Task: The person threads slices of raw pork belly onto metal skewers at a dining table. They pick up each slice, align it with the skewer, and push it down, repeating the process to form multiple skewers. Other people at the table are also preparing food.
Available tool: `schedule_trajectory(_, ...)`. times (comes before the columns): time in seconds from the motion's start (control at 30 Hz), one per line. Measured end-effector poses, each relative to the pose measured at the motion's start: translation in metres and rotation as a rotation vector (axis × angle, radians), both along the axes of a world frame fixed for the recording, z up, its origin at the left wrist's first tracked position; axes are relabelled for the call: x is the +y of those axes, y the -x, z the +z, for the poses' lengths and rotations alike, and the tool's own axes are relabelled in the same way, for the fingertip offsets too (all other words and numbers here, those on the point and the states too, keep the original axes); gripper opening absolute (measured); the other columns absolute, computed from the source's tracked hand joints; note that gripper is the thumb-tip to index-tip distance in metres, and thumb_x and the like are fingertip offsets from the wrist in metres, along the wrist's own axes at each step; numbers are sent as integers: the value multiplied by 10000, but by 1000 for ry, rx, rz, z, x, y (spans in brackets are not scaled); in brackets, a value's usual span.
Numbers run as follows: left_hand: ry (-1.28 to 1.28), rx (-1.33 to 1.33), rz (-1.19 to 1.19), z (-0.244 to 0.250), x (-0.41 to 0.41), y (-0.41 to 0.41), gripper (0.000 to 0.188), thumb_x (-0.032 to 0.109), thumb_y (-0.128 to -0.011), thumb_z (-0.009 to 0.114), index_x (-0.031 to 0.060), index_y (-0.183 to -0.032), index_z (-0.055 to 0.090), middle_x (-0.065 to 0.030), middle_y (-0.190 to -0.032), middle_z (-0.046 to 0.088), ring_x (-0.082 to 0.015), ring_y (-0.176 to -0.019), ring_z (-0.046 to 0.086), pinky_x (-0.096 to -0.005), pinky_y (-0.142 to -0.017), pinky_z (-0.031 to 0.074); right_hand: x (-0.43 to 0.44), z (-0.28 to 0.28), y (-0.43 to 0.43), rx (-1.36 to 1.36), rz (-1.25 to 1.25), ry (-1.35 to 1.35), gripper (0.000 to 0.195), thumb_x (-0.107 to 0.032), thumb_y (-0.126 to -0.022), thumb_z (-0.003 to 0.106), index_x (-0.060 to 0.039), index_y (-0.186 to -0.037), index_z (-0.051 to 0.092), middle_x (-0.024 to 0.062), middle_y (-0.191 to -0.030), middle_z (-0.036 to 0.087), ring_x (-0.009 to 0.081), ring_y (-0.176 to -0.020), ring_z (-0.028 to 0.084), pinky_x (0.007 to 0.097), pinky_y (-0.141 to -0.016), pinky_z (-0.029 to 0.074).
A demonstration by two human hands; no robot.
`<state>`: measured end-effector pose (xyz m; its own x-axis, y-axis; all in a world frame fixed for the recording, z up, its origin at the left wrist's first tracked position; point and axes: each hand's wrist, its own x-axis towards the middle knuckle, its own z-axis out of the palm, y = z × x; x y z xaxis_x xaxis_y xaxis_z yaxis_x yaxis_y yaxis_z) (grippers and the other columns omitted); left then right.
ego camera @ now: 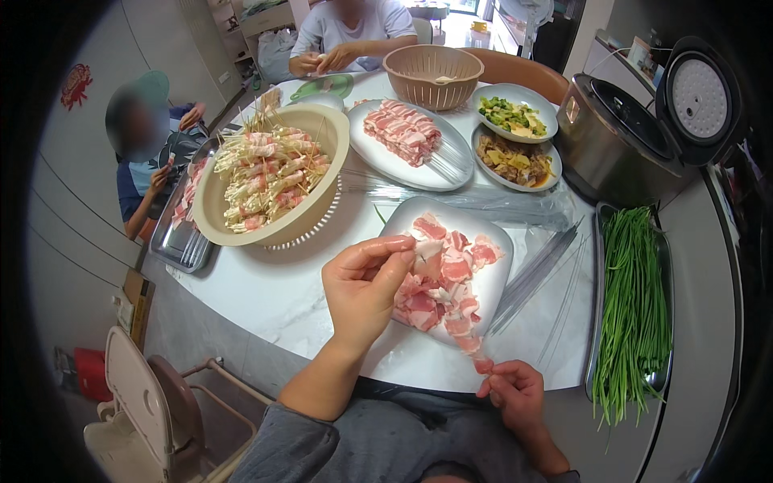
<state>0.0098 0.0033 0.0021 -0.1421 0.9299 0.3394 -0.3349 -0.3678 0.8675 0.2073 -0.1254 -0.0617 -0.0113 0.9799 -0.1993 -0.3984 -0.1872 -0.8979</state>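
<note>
My left hand (362,290) pinches a thin, pale slice of fatty pork (428,258) between thumb and fingertips, above a square white plate (498,241). Loose raw pork slices (429,299) lie heaped on that plate. At the table's front edge, the fingers of my right hand (513,389) grip the near end of a row of bunched pork pieces (464,331). The row slants from the plate down to my fingers; any skewer inside it is hidden by the meat. Thin metal skewers (531,275) lie fanned out right of the plate.
A beige basin (205,211) holds enoki-and-meat skewers. Behind are an oval plate (386,172) of sliced pork, a colander (432,78) and two cooked dishes (513,118). Right stand a rice cooker (622,145) and a tray of green chives (634,290). Two people work across the table.
</note>
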Motion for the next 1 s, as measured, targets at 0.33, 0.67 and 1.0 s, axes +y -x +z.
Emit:
schedule_trajectory(0.33,-9,58,28,7,-6,2,121,-62,-722,583,-68,-843,581,-114,-823,606,-99,-710,576,-189,-611,480,-1,-3,-2,14,20,-33,139,41,-785,476,-6,-901,536,193,-786,604,63,-426,419,181,-383,275)
schedule_trajectory(0.67,-42,80,101,10,-6,-2,236,-73,-704,578,-47,-925,498,-90,-829,564,-105,-706,569,-209,-579,496,1,-2,0,-49,25,-92,126,21,-794,483,-13,-901,540,193,-783,609,52,-423,410,173,-388,274)
schedule_trajectory(1.0,78,86,-43,9,-9,-3,419,-93,-685,570,-24,-1062,400,-96,-870,557,-100,-750,559,-204,-631,468,3,4,1,-87,22,-99,116,16,-796,487,-9,-898,536,185,-816,610,54,-453,440,169,-395,283)
